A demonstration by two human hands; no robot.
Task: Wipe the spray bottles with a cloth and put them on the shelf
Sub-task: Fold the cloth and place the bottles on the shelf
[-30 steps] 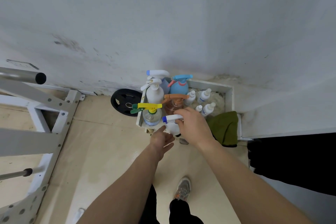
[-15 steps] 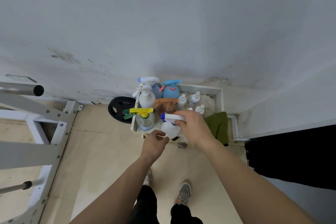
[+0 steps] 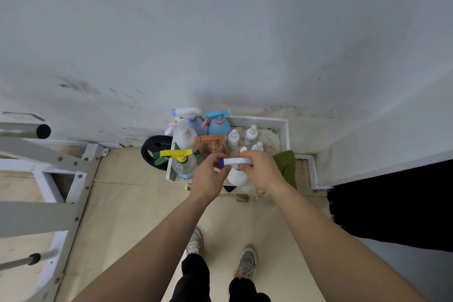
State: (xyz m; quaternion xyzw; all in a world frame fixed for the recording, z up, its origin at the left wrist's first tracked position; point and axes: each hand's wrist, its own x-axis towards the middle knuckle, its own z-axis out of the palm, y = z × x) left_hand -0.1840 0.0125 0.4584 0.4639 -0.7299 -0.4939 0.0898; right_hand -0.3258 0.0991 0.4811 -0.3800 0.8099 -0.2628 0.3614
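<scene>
In the middle of the frame the person holds a white spray bottle (image 3: 237, 175) upright with both hands, over the front edge of the low shelf (image 3: 284, 130). The right hand (image 3: 263, 171) has its grip clamped on the spray head, and the left hand (image 3: 208, 176) has its grip closed around the blue nozzle end. Just right of the hands a green cloth (image 3: 285, 167) hangs on the shelf. Behind them more spray bottles stand on the shelf, one with a yellow trigger (image 3: 175, 153) at the left.

Gym corner: weight plate (image 3: 154, 154), rack frame (image 3: 73, 179)
</scene>
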